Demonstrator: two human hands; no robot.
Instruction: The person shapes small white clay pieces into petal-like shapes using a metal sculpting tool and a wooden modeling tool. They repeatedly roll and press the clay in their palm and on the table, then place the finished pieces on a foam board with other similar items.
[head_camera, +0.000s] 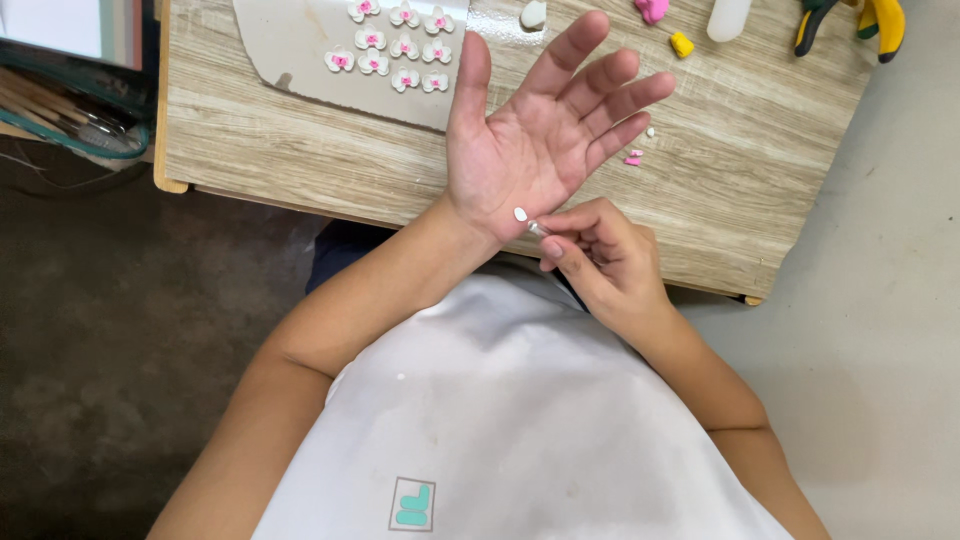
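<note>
My left hand (535, 135) lies palm up, all 5 fingers (600, 80) spread and stretched away from me, forearm angling up from my lower left. My right hand (600, 260) sits just below its heel — fingers curled in, thumb and forefinger pinched together, tips pointing at the left palm's base.

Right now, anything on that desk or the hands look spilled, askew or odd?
Nothing spilled or damaged. Small pink crumbs lie loose on the wooden table, apart from the neat rows of white and pink flowers on the grey sheet. A tiny white petal sits on the open left hand; the right hand holds a thin tool against it.
</note>
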